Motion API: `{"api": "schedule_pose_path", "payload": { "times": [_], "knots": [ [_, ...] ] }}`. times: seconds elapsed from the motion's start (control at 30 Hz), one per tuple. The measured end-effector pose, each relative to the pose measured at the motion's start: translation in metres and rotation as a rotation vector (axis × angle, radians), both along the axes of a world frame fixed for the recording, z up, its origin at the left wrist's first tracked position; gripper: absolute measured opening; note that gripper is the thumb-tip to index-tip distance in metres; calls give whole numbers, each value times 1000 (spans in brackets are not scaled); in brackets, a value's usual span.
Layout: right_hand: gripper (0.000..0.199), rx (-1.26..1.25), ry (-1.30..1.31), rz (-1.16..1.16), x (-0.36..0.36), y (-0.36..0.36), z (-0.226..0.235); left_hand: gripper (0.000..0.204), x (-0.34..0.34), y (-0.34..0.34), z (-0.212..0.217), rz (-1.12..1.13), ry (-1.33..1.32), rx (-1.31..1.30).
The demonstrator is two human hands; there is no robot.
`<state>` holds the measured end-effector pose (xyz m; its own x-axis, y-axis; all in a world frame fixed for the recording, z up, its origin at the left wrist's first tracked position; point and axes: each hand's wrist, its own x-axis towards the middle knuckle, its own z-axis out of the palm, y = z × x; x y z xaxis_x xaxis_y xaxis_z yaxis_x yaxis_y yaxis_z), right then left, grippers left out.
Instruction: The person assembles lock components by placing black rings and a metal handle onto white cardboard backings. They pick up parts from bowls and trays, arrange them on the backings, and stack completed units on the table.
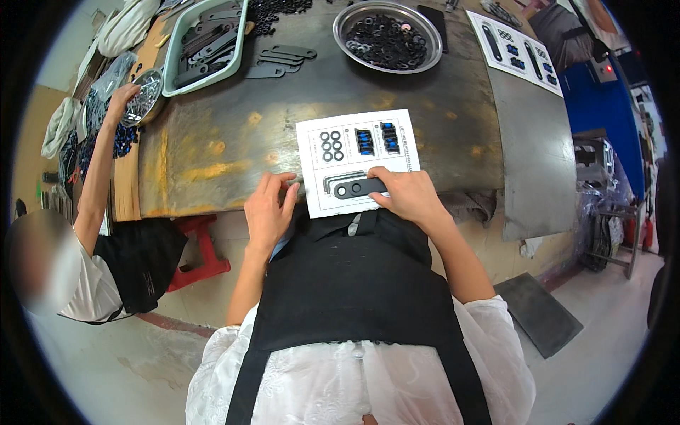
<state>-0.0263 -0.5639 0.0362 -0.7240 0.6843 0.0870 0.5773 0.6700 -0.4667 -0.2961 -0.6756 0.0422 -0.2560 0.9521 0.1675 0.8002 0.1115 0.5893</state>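
Black bar, end in right hand, left hand apart

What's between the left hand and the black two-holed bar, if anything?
Nothing raised shows. From the left hand, there's only the left part of the white card, with bent hex keys beside the black bar; printed or real, can't tell. The right hand is at the bar's far end.

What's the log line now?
left hand: empty, beside white card | right hand: touching flat black piece | co-worker's hand: at metal bowl
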Motion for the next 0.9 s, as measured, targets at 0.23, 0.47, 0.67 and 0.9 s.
{"api": "schedule_pose_path", "payload": {
  "times": [0.23, 0.47, 0.67, 0.9],
  "knots": [
    [37, -58, -40, -13, -2, 0, 3, 11, 4, 9, -2, -59, -5, 7],
    [37, 54, -40, 0, -6, -1, -5, 8, 7, 14, -5, -91, -18, 34],
    [35, 30, 13, -40, -4, -5, -2, 7, 3, 11, -7, -80, -14, 29],
    [31, -168, -11, -193, -3, -6, 13, 12, 15, 20, -13, -183, -12, 95]
  ]
}}
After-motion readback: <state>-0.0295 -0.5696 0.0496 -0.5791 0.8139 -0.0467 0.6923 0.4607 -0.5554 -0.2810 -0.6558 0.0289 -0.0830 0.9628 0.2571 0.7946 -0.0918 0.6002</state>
